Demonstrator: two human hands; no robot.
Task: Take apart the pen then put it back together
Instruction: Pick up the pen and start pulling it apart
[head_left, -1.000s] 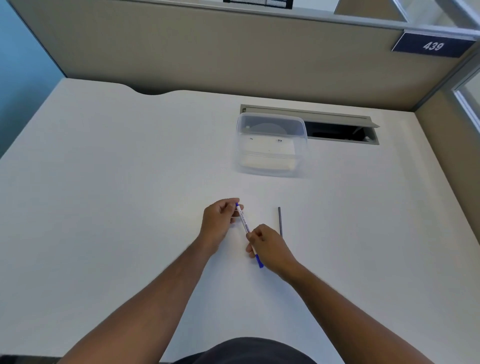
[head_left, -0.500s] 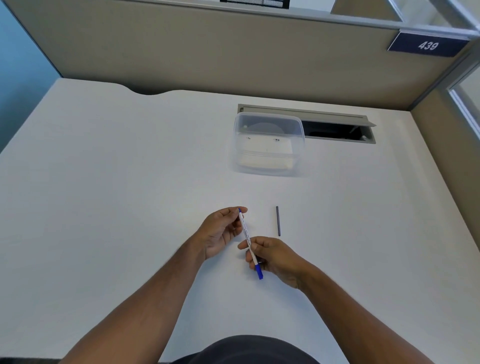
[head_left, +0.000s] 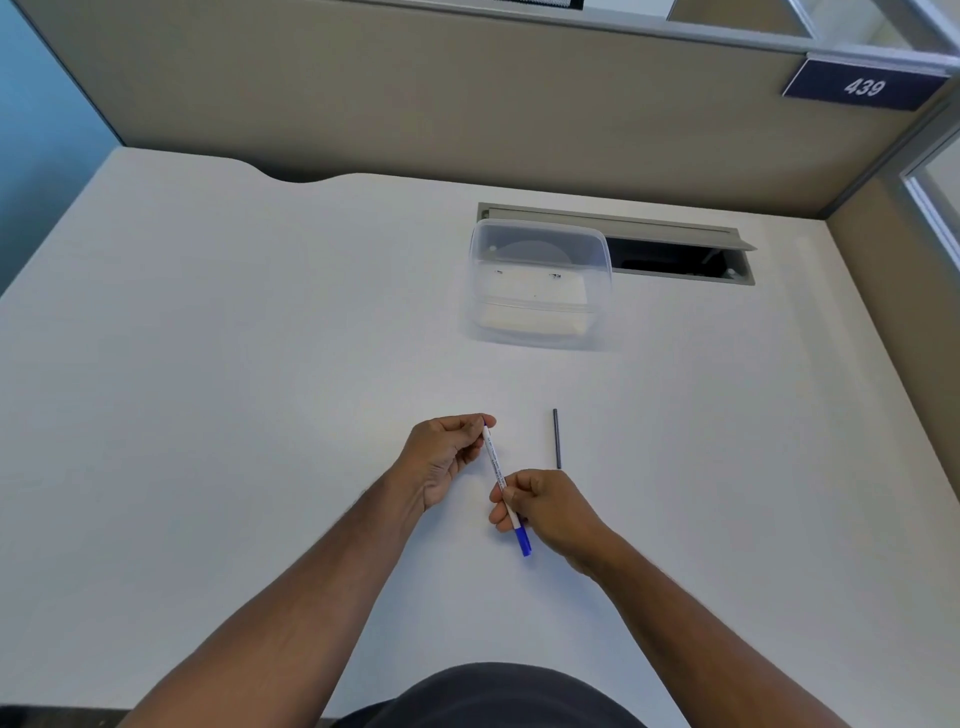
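Note:
A slim white pen (head_left: 496, 465) with a blue end cap at its near end is held slantwise just above the white desk. My left hand (head_left: 447, 457) pinches the pen's far tip between thumb and fingers. My right hand (head_left: 550, 512) grips the barrel near the blue cap. A thin dark rod (head_left: 557, 438), which looks like the pen's refill, lies flat on the desk just right of the hands, pointing away from me.
A clear plastic container (head_left: 540, 283) stands on the white desk (head_left: 208, 364) beyond the hands. Behind it is an open cable slot (head_left: 670, 257) in the desk. Beige partition walls close off the back and right sides.
Both hands with the pen shifted slightly nearer to me over the last second. The left hand's fingers have tightened on the far tip. The dark rod stayed put.

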